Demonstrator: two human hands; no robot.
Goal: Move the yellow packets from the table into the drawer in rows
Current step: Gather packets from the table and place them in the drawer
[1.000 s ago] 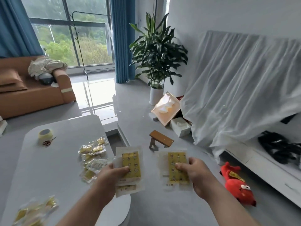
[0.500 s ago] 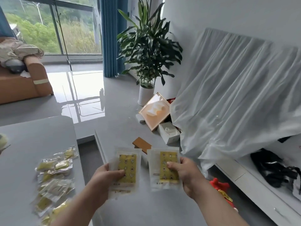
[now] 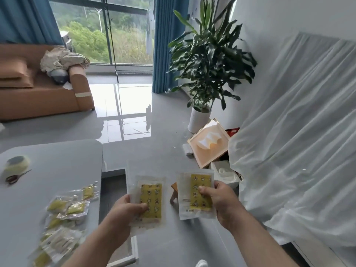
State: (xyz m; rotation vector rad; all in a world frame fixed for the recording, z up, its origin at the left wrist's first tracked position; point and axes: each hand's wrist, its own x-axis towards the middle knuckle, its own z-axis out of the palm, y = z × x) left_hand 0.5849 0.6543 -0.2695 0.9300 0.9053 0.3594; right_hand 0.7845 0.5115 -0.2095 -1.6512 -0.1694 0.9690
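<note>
Two yellow packets are up in the air, one in each hand. The left packet is pinched by the left hand, thumb on its printed face and fingers curled behind. The right packet is gripped the same way by the right hand. Both are flat and face up, held side by side and apart. More than one sleeve may be stacked in the left hand, but I cannot tell.

The pile of packets lies loose on the table, close to its right edge. The drawer stands pulled out just beside that edge. The left packet hangs partly over it and the right packet is out past its far wall. No packets show in the part of the drawer that can be seen.

The likely trouble is the grip. The sleeves look slick and each is held by one thumb, so a tilt on the way down could let one slide and land crooked, spoiling the row. The left forearm passes just beside the pile and could sweep packets off the table. The right packet could miss the drawer and drop near the stool unless it is brought across first
</note>
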